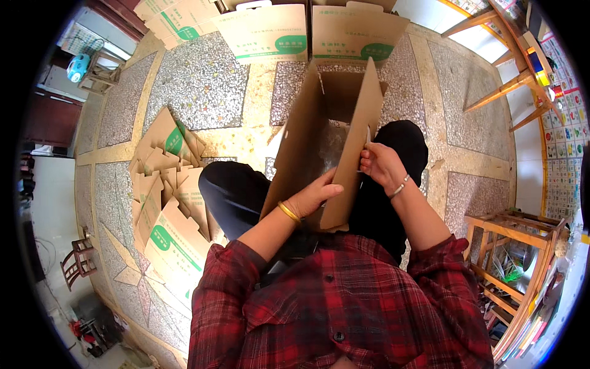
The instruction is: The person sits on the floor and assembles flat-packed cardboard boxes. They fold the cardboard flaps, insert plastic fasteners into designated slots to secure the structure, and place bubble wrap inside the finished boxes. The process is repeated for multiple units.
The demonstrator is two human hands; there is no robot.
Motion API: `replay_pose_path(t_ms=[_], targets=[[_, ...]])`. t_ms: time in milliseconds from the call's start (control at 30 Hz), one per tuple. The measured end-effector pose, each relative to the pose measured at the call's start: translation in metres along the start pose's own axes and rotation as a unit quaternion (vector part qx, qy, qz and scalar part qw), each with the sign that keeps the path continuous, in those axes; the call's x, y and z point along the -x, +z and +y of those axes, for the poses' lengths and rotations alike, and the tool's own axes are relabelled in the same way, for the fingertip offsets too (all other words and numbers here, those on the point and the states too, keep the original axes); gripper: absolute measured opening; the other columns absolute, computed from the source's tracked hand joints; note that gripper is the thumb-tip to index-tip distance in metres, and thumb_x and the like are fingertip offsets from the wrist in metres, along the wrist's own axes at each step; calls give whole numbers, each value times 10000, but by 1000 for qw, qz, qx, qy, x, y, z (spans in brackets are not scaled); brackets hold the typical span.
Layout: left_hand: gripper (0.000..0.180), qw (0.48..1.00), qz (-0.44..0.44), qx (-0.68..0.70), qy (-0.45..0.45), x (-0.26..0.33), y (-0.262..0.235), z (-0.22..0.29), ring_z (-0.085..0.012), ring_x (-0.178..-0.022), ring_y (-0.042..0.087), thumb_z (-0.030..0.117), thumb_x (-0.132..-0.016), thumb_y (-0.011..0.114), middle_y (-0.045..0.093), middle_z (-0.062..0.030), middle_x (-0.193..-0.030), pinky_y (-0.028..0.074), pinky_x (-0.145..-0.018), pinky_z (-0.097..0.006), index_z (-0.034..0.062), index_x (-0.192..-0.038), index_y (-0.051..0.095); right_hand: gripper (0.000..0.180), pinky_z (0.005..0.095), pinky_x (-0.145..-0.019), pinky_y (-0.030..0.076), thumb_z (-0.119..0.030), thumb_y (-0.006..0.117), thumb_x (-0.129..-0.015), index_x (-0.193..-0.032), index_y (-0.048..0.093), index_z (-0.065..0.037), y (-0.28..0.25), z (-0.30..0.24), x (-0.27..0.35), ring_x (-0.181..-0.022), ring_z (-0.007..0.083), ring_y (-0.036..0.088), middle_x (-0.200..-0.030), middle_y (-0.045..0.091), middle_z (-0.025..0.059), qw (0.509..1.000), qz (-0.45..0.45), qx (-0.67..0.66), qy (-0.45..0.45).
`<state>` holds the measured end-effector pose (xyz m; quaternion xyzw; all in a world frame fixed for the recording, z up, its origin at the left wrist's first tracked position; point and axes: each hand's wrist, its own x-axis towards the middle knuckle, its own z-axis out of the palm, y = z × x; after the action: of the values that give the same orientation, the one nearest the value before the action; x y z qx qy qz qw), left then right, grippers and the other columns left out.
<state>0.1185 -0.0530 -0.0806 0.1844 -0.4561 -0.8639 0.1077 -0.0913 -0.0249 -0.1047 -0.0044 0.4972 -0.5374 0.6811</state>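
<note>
An open, deep cardboard box (301,129) leans between my knees, its opening facing up and its long side walls running away from me. My left hand (312,198), with a yellow bangle at the wrist, reaches into the near end. Its thumb and fingers are stretched out against the inside of the right wall (351,154). On the outer side of that wall, my right hand (382,165) has its fingers curled together round a narrow pale strip (369,133). What the strip belongs to is unclear.
Flattened cardboard cartons (175,240) lie piled on the floor to my left. Several boxes with green print (264,34) stand ahead. A wooden stool (513,227) is at the right, a wooden table (513,55) at the far right, and a small chair (78,261) at the left.
</note>
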Motion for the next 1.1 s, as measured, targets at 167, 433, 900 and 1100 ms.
replay_pose_path(t_ms=[167,433,900,1100], targets=[[733,999,-13,-36,12,-5,7,-8,-232,-1263,275,294,-846,551,273,-151,-1373,234,-1031,-331,31,-1388,132,365,345,-753,448,-339,493,-885,-1132,459,-73,8,-8,39,-866,212,544,-945,549,89,994,42,44,-88],[797,996,-23,-81,10,-16,20,-17,-235,-1257,291,291,-817,589,273,-166,-1370,255,-1021,-338,32,-1390,99,891,585,-848,351,-545,595,-735,-1373,170,-90,48,-35,72,-1179,365,347,-1293,357,170,932,63,356,-35],[660,867,92,-448,199,58,63,95,-248,-1221,381,187,-763,655,407,-165,-1309,296,-1004,-337,5,-1314,340,103,474,-589,518,-80,531,-665,-702,538,16,52,-90,106,-616,251,572,-662,546,125,964,-4,254,-72],[752,746,307,-487,336,106,52,170,-266,-1295,255,414,-776,612,328,-171,-1365,186,-1055,-413,-2,-1326,314,173,424,-682,516,-98,481,-718,-827,562,8,36,-140,156,-670,231,595,-750,599,108,969,-51,194,-147]])
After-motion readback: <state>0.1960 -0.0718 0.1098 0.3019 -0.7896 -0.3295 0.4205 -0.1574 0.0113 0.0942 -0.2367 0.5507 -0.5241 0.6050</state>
